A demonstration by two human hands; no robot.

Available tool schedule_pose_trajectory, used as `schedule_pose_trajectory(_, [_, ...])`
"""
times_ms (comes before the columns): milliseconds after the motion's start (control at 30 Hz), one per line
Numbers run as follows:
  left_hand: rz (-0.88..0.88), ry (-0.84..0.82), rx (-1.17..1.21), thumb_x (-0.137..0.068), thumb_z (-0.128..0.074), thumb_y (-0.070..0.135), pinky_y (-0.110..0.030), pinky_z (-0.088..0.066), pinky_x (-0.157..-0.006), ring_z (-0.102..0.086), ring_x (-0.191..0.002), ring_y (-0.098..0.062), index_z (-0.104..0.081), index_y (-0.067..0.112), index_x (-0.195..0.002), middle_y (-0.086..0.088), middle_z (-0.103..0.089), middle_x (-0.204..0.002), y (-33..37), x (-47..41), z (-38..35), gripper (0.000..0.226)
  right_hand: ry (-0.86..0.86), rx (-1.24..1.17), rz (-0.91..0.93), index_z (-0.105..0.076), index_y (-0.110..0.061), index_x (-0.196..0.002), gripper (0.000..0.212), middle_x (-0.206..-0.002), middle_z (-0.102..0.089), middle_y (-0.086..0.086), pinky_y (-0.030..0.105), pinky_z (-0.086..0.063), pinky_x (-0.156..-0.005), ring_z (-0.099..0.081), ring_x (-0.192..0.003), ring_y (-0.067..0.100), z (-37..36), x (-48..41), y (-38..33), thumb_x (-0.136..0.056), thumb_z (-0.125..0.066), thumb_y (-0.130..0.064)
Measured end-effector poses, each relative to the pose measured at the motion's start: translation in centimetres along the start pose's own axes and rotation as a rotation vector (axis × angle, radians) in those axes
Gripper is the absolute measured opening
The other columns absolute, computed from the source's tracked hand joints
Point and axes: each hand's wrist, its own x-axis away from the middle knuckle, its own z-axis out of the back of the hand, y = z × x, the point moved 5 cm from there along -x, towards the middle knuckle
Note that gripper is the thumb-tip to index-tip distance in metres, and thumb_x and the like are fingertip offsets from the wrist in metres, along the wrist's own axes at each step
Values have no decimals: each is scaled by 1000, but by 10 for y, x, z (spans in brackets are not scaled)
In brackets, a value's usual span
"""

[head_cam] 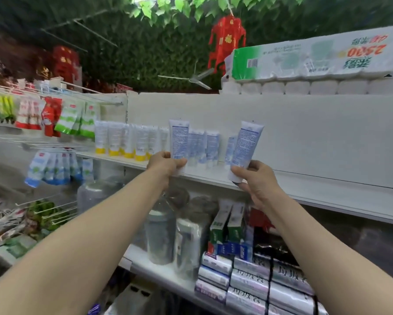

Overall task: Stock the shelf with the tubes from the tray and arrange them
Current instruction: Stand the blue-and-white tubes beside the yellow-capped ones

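Observation:
My left hand (166,165) grips the cap end of a white tube with blue print (179,139), held upright at the front edge of the white shelf (327,192). My right hand (257,180) holds a second white and blue tube (247,144), tilted slightly right, a little further along the same shelf. Between and behind the two stand several matching blue-white tubes (204,147). Left of them stands a row of white tubes with yellow caps (127,139). No tray is in view.
The shelf's right part stretches bare against a white back panel (304,133). Toilet paper packs (316,62) lie on top. Below are clear bottles (161,230), toothpaste boxes (227,226) and wrapped rolls (270,283). Hanging sachets (73,119) fill wire racks at left.

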Motion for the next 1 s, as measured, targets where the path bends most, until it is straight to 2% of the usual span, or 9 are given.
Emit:
schedule_pose_trajectory(67, [-51, 10, -91, -73, -85, 18, -39, -52, -92, -66, -92, -23, -64, 16, -93, -2, -70, -97, 0, -23, 5, 30, 49, 51, 30, -61, -1, -115, 41, -103, -70, 11, 41, -58, -85, -69, -95, 26, -4, -15, 2, -79, -79, -6])
schedule_pose_trajectory(167, [-118, -5, -212, -72, -86, 27, -37, -52, -90, -65, -94, -21, -64, 16, -102, -1, -70, -105, -2, -58, 6, 39, 143, 145, 77, -61, -3, -110, 39, -96, -70, 7, 38, -57, -84, -69, -91, 23, -11, -41, 6, -77, -82, -9])
schedule_pose_trajectory(267, [-176, -55, -350, -76, -83, 33, -34, -48, -85, -58, -93, -21, -59, 17, -101, 1, -63, -101, -6, -86, 6, 38, 245, 226, 78, -62, -10, -101, 36, -96, -72, 5, 43, -57, -89, -71, -90, 24, -20, -69, 16, -73, -86, -14])
schedule_pose_trajectory(400, [-269, -144, -477, -76, -79, 43, -38, -50, -91, -61, -102, -25, -60, 17, -112, -3, -65, -110, -6, -118, 5, 48, 366, 390, 61, -62, -21, -95, 36, -99, -72, 2, 45, -56, -90, -70, -91, 22, -33, -101, 29, -70, -88, -24])
schedule_pose_trajectory(567, [-346, -244, -537, -78, -77, 46, -30, -44, -79, -61, -100, -22, -58, 18, -117, -2, -66, -113, -10, -143, 1, 51, 493, 515, 22, -65, -18, -104, 41, -103, -72, 2, 43, -56, -90, -69, -91, 21, -46, -121, 40, -71, -87, -26])
schedule_pose_trajectory(733, [-379, -317, -571, -79, -76, 48, -30, -44, -80, -61, -102, -21, -57, 19, -119, 0, -66, -118, -22, -160, 1, 53, 574, 633, -43, -66, -17, -109, 44, -107, -71, 3, 40, -56, -89, -68, -93, 24, -53, -128, 47, -72, -86, -31])
schedule_pose_trajectory(1000, [-414, -353, -526, -81, -74, 45, -28, -40, -75, -61, -98, -18, -57, 18, -116, -1, -66, -118, -29, -163, -3, 48, 576, 714, -117, -66, -14, -111, 45, -108, -70, 4, 33, -54, -87, -67, -95, 22, -52, -133, 52, -75, -84, -34])
